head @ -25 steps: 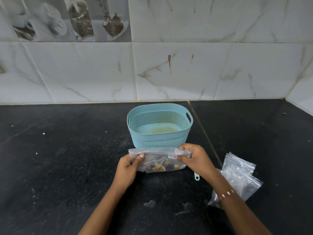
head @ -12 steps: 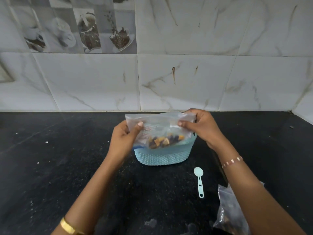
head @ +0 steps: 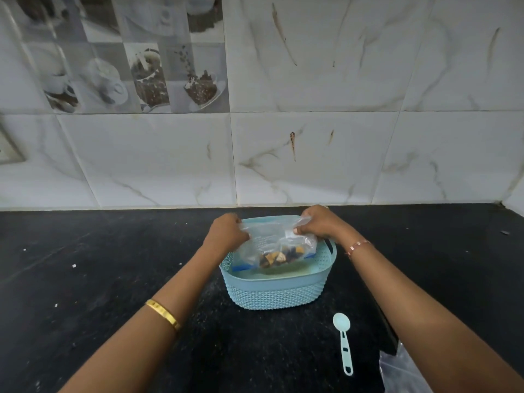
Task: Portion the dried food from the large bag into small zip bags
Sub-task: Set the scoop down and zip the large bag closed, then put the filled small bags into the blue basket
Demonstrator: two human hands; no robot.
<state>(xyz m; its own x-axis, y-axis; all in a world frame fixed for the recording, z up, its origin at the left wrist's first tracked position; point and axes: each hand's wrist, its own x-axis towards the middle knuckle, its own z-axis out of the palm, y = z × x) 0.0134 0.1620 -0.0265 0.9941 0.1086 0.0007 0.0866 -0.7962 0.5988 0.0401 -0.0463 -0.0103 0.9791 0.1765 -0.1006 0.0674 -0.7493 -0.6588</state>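
A small clear zip bag (head: 276, 245) with dark and orange dried pieces at its bottom lies tilted inside the light blue basket (head: 272, 293). My left hand (head: 226, 234) grips the bag's top left corner. My right hand (head: 320, 222) pinches its top right corner above the basket's far rim. A pale blue plastic spoon (head: 343, 340) lies on the black counter in front of the basket, to the right. More clear plastic bags (head: 402, 373) show at the bottom right edge, partly hidden by my right forearm.
The black counter (head: 99, 279) runs to a white marble-tiled wall (head: 312, 151) just behind the basket. A side wall closes the far right corner. Small white crumbs dot the counter on the left.
Both hands carried the filled small bag from in front of the basket, up over it, and lowered it inside. The view has tilted up toward the wall.
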